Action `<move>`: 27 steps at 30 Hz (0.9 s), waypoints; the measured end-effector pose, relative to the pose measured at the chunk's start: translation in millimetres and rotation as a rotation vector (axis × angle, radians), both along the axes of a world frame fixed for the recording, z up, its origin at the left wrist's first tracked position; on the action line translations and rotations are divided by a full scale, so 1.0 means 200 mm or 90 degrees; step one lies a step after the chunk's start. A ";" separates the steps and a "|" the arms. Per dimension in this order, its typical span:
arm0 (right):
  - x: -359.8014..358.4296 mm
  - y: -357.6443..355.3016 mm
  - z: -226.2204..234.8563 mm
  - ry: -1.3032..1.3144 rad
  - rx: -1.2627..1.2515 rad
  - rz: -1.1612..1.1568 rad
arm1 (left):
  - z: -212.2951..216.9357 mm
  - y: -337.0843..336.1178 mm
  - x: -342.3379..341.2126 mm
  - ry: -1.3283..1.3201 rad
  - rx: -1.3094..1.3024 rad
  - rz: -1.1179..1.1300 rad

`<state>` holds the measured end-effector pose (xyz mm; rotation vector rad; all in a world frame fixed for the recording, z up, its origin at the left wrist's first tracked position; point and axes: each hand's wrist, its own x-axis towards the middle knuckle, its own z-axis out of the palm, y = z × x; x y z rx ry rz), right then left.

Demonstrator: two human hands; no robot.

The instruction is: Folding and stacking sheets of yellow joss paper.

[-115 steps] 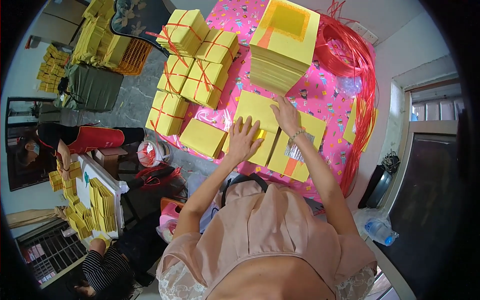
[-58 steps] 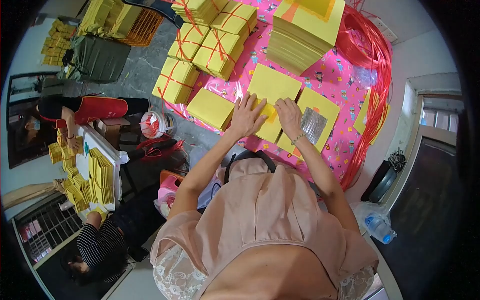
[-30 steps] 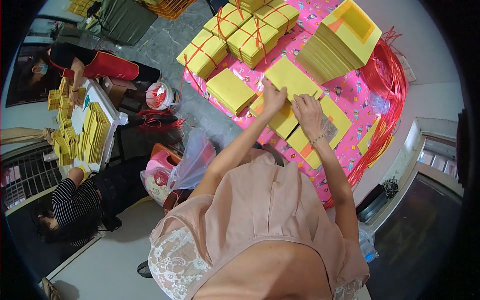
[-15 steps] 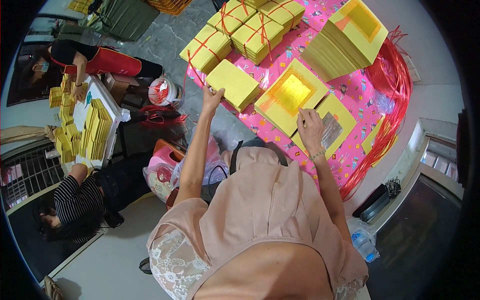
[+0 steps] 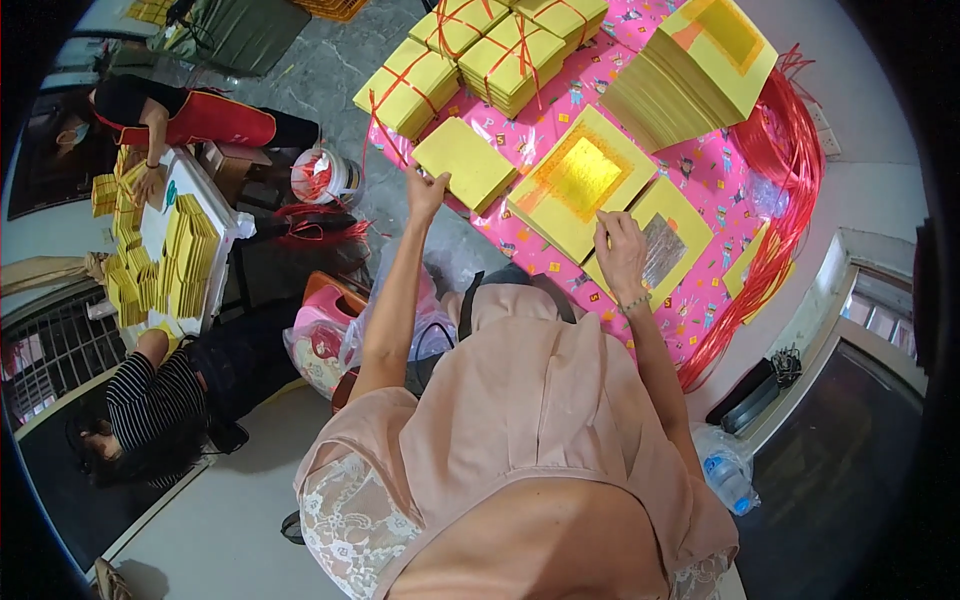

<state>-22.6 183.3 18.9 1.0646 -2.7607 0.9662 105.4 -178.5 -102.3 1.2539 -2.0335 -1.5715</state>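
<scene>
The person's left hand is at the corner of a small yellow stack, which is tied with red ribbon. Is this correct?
The tying is wrong: the head view shows the small yellow stack untied; red ribbon binds the bundles beyond it. The left hand is at the stack's corner.

Pink tbl [image 5: 705, 175]: 2 gold-patch stks [image 5: 583, 180], 1 plain untied stk [image 5: 465, 163], 4+ tied bdls [image 5: 407, 90].

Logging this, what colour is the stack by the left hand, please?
The stack is yellow, clearest in head view.
</scene>
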 end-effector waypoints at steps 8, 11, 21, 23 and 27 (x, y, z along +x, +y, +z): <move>0.01 0.01 -0.01 0.006 0.001 -0.008 | 0.11 0.08 -0.09 -0.087 -0.153 -0.016; 0.01 0.01 -0.01 -0.001 -0.004 0.005 | 0.15 0.08 -0.09 -0.118 -0.163 -0.010; 0.13 -0.04 0.05 -0.008 0.058 0.108 | 0.31 0.20 -0.11 -0.278 -0.351 -0.068; 0.13 -0.04 0.01 0.011 0.074 0.107 | 0.26 0.20 -0.11 -0.280 -0.500 -0.095; 0.13 -0.04 0.02 -0.002 0.065 0.108 | 0.03 0.16 -0.04 -0.225 -0.585 -0.221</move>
